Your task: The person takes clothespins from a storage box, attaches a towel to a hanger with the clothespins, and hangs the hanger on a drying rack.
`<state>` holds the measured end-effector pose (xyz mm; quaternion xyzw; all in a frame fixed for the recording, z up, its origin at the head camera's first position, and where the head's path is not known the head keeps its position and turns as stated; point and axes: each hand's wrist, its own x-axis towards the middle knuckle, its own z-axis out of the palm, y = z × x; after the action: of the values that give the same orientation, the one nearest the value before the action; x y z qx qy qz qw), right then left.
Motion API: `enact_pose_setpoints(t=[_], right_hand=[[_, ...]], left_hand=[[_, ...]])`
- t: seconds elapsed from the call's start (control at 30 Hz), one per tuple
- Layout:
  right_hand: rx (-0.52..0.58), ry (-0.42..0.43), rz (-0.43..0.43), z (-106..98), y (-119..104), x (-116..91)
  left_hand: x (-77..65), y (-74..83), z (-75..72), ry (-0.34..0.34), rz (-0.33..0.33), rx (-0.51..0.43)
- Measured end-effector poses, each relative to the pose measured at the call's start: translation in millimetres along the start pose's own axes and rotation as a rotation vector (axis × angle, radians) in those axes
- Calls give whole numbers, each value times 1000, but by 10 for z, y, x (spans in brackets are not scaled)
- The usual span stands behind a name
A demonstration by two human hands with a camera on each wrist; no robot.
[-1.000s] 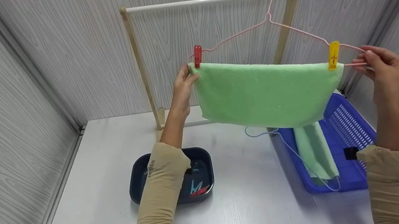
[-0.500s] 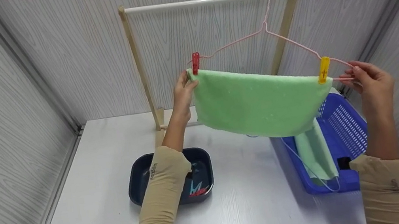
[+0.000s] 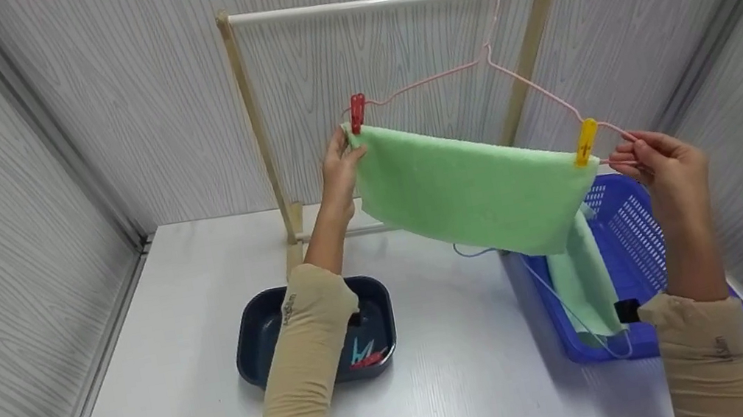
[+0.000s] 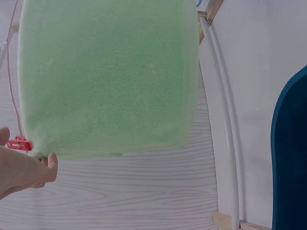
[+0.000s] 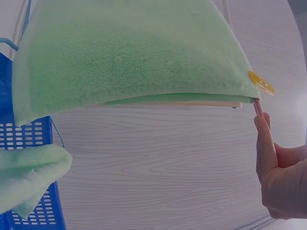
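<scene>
A light green towel [image 3: 466, 193] hangs folded over the lower wire of a pink clothes hanger [image 3: 530, 82]. The hanger's hook overlaps the white rod [image 3: 347, 6] of a rack near its right end. A red clothespin [image 3: 358, 113] clips the towel's left corner and a yellow clothespin [image 3: 585, 142] its right corner. My left hand [image 3: 338, 176] pinches the towel's left corner, thumb in front and fingers behind, just under the red clothespin. The right hand [image 3: 668, 173] holds the hanger's right end between thumb and fingers, beyond the yellow clothespin. The hanger tilts down to the right.
Beneath the left arm is a dark blue tray [image 3: 383, 296] with several clothespins [image 3: 366, 357]. A blue basket [image 3: 628, 250] at the right holds another green towel [image 3: 583, 283] and a light blue hanger [image 3: 548, 288]. The rack's wooden posts [image 3: 256, 122] stand at the back.
The hanger and towel have shifted left, the right end lowering with my right hand. The hook has moved slightly left and down at the rod. My left hand has barely moved.
</scene>
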<state>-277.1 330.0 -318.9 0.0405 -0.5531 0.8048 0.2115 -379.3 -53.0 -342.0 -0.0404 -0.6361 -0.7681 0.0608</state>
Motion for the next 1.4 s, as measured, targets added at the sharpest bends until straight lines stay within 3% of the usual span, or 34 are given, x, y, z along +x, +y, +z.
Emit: enact_pose_setpoints(t=[0.33,0.63,0.77,0.93,1.1,1.4], right_hand=[[66,61,-1,47,125,-44],[46,131,-57,114,352,-90],[69,145,-83,150,474,-94],[62,140,-115,169,576,-91],[51,118,-146,164,624,-100],[50,94,-127,159,653,-128]], left_hand=[[-17,-90,-65,5,-62,74],[-196,-198,-214,57,-92,111],[-336,-247,-311,59,-79,162],[-592,-283,-447,0,-6,392],[-854,-299,-567,-33,73,498],[-1222,-445,-723,-53,50,619]])
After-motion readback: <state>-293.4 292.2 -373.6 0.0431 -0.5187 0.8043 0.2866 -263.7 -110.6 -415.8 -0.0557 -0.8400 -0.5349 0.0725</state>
